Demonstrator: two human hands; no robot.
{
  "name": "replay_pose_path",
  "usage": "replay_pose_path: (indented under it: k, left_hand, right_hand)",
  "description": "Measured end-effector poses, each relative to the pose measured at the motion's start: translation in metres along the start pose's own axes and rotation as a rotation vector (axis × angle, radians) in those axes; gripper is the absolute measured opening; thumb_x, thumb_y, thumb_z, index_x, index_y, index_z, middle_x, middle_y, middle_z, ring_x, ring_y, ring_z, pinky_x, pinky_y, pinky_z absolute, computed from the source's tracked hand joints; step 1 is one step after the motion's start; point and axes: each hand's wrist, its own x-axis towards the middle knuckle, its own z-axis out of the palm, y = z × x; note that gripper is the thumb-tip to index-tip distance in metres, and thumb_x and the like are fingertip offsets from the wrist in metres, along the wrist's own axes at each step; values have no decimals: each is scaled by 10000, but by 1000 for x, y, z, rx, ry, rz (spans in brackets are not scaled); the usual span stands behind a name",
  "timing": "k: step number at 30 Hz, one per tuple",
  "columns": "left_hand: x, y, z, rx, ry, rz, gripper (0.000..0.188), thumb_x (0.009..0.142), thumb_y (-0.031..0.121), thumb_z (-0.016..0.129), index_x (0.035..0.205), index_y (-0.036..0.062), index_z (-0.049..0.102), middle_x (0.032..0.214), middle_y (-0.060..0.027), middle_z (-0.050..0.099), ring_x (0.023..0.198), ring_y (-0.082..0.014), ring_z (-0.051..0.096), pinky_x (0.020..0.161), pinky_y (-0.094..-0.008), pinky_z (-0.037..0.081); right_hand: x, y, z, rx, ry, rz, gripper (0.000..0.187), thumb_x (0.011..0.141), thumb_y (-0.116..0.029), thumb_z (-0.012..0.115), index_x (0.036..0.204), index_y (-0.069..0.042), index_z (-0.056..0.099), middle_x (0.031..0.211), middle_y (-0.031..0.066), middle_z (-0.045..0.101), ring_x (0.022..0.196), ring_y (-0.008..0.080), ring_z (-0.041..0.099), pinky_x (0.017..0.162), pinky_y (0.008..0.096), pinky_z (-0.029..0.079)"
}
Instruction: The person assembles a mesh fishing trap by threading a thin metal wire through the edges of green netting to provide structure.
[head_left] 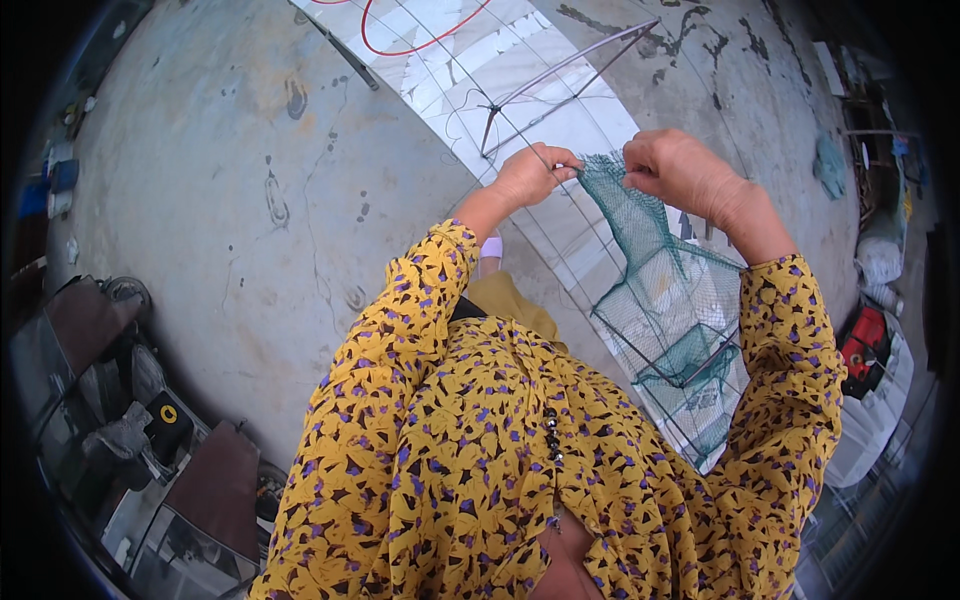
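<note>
Green mesh netting [640,225] hangs between my hands and spreads down to the right over thin dark rods, beside my right sleeve. My left hand [528,178] pinches the upper left edge of this netting between thumb and fingertips. Close by on its right, my right hand [685,172] is curled with its fingers closed at the opposite upper edge. Its fingertips are partly hidden, but the mesh runs up to them. Beyond my hands stands a bare frame of thin metal rods [575,62], joined at a dark corner. Thin lines cross the view around it.
A long strip of pale sheeting [440,85] lies on the concrete floor [230,190] under the netting. A red hoop [400,53] lies at the far end. Vehicles with brown covers [215,490] stand at lower left. Along the right side are a red object [862,345] and bundled goods.
</note>
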Motion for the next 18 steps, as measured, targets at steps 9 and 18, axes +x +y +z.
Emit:
replay_pose_path:
  k: [9,18]
  left_hand:
    - [-12,46,-27,-332,-275,-73,470,728,31,599,1168,53,436,1154,-110,491,645,-112,572,632,-252,475]
    - [-16,71,-11,-685,-41,-63,228,814,85,596,993,15,473,874,-84,591,678,-124,622,554,-216,468]
  right_hand:
    - [7,3,4,41,-117,58,119,687,-53,638,778,-10,574,762,132,579,737,289,568,657,355,448]
    - [10,2,6,153,2,77,179,701,-42,624,852,-23,530,741,142,594,724,321,580,634,380,450]
